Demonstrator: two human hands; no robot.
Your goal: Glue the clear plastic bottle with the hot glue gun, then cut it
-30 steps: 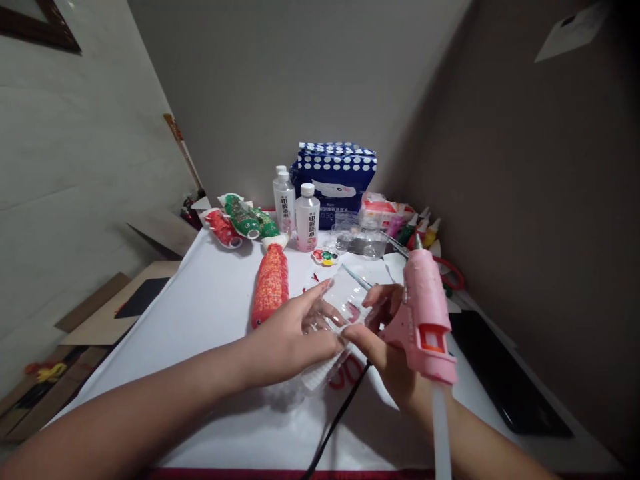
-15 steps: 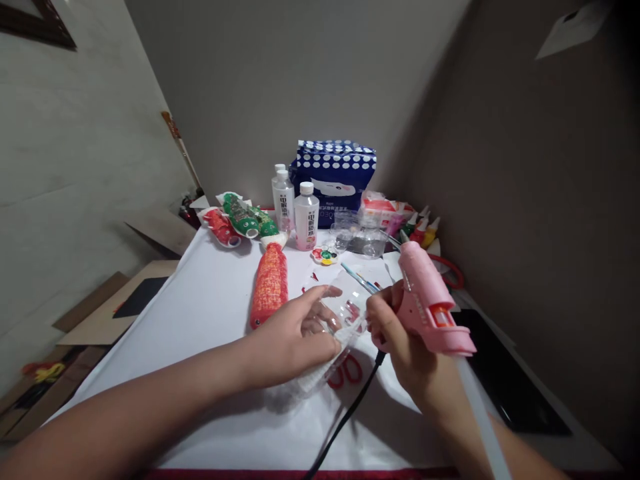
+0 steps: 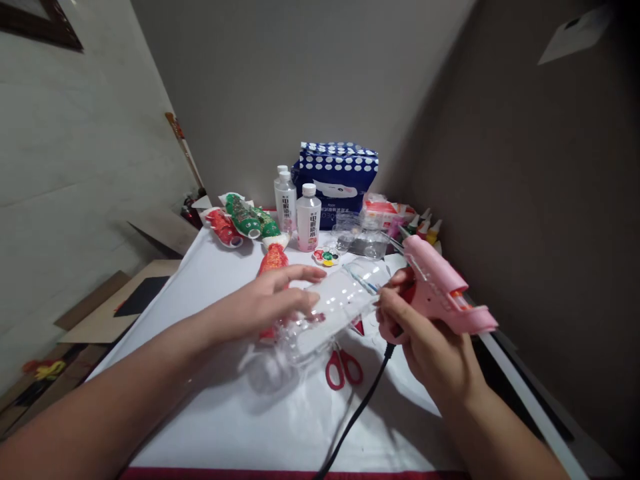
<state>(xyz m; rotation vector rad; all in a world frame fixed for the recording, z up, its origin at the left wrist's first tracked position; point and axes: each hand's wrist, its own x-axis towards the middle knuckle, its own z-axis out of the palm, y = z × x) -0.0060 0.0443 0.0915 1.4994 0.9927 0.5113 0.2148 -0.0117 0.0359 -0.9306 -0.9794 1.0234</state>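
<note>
My left hand holds a clear plastic bottle lying on its side, lifted a little above the white table. My right hand grips a pink hot glue gun by its handle, nozzle pointing up-left toward the bottle's far end. A white glue stick pokes out of the gun's back, and its black cord runs down to the table's front edge. Red-handled scissors lie on the table under the bottle.
An orange-red painted fish bottle lies behind my left hand; red and green ones lie farther back. Three white bottles, a blue dotted pack, a paint palette, clear cups and paint tubes stand at the back. Cardboard lies on the floor at left.
My left hand lifted the clear bottle off the table and turned it, uncovering the scissors. My right hand tipped the glue gun from upright to nearly level.
</note>
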